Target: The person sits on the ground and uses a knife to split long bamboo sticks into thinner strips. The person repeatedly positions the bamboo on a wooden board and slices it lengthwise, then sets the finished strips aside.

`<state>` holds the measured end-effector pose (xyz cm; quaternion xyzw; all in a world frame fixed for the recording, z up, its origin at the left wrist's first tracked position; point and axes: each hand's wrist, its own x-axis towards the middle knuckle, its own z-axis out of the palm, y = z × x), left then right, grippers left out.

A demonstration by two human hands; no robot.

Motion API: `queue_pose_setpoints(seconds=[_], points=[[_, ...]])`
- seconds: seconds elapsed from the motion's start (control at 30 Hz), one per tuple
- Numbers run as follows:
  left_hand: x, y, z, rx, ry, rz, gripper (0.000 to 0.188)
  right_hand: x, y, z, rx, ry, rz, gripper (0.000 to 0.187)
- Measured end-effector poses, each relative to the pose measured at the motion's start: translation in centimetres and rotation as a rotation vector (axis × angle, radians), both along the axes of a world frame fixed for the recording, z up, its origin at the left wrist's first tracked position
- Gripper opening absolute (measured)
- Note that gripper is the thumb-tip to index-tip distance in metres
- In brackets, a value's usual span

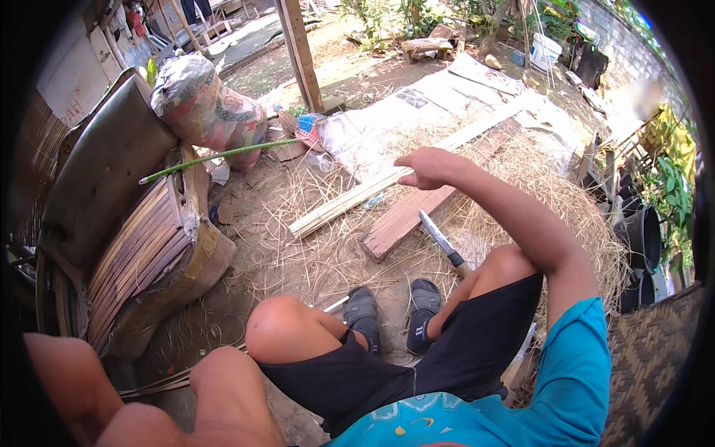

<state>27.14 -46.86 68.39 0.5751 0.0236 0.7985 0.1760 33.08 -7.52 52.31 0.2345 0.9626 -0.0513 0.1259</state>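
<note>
The bare right hand [430, 168] is held with thumb and index finger apart over the long, pale, bamboo-like strips [350, 200] beside the reddish-brown wooden plank [408, 218], the left hand being unseen, and any grip is best taken clear of the silver-bladed knife [439, 236].

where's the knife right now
In the head view, the knife is right of centre, between the reddish wooden plank and the person's bent right knee.
</note>
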Motion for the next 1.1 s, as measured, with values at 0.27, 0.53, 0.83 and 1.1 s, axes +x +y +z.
queue_pose_setpoints(seconds=[0.27,0.53,0.83,1.1], points=[[1.0,4.5,-0.9,-0.029,-0.025,0.167,0.078,2.0,2.0,-7.7,-0.179,-0.212,0.219,0.061],[0.9,7.1,-1.5,-0.016,-0.031,0.247,0.073,3.4,6.5,-9.0,-0.240,-0.229,0.205,0.066],[0.3,7.4,-1.8,-0.018,-0.012,0.297,0.068,4.3,6.8,-11.0,-0.296,-0.216,0.184,0.066],[0.9,7.5,-2.0,-0.019,-0.028,0.284,0.063,4.6,7.5,-11.5,-0.331,-0.215,0.174,0.069]])
